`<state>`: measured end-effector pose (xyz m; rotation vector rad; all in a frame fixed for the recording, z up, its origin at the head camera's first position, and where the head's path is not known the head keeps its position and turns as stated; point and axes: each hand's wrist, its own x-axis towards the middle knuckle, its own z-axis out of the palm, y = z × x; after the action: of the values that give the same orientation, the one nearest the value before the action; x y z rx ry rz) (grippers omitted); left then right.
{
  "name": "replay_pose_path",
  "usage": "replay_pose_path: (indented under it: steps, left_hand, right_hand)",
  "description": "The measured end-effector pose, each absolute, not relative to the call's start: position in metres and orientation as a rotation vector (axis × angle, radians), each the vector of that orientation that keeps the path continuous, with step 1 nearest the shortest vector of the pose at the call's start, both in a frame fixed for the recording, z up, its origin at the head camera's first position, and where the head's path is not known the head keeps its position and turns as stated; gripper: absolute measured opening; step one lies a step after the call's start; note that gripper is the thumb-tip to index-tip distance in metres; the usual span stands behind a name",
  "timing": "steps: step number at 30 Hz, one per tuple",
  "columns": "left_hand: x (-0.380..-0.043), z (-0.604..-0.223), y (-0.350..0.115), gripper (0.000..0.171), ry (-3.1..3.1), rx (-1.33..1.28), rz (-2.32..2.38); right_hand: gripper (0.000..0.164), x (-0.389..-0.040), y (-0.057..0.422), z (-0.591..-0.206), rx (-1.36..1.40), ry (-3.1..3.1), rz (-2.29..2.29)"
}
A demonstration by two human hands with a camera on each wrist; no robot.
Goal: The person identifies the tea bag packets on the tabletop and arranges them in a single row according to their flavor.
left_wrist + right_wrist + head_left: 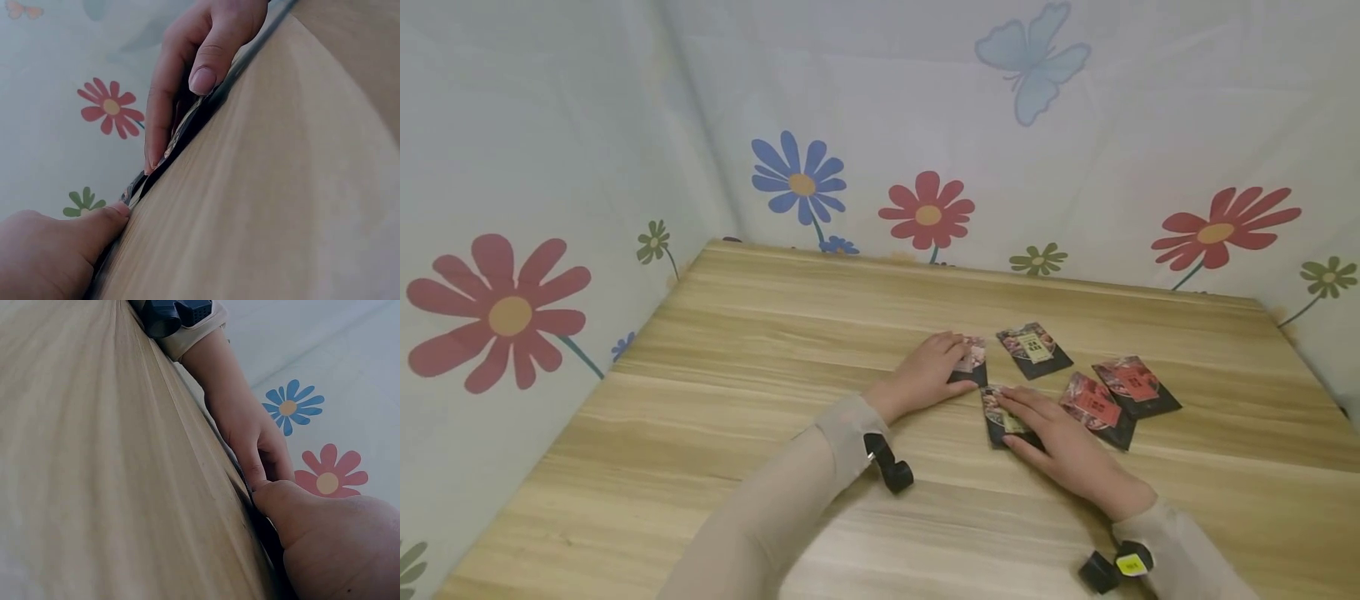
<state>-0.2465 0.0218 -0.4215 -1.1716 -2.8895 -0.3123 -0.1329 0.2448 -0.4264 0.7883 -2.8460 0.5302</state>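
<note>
Five flat, dark packets with food pictures and coloured labels lie on the wooden table. My left hand (928, 372) rests over the packet with a pale pink label (976, 357), its thumb by the near edge. Just to the right, my right hand (1060, 442) lies across a packet with a yellow-green label (995, 417), covering much of it. Both packets lie flat, their neighbouring corners close together. The left wrist view shows the right hand (209, 56) with fingers extended down to the packets. From the right wrist, the left hand (250, 431) touches the packet edges.
Behind the hands lies another yellow-green-labelled packet (1034, 350). Two red-labelled packets, one nearer (1097, 410) and one farther (1138, 386), lie at the right, touching or overlapping. The wooden table (700, 375) meets a flower-printed cloth (850, 83) at its back and left.
</note>
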Motion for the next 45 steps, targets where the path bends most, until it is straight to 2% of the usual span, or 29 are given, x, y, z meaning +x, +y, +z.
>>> replay_pose_path:
  steps: [45]
  left_hand:
    - [-0.202,-0.416,-0.047,0.067,-2.851,-1.311,-0.303]
  right_hand:
    - [0.052,-0.135,0.246,-0.430,0.819,-2.788,0.544]
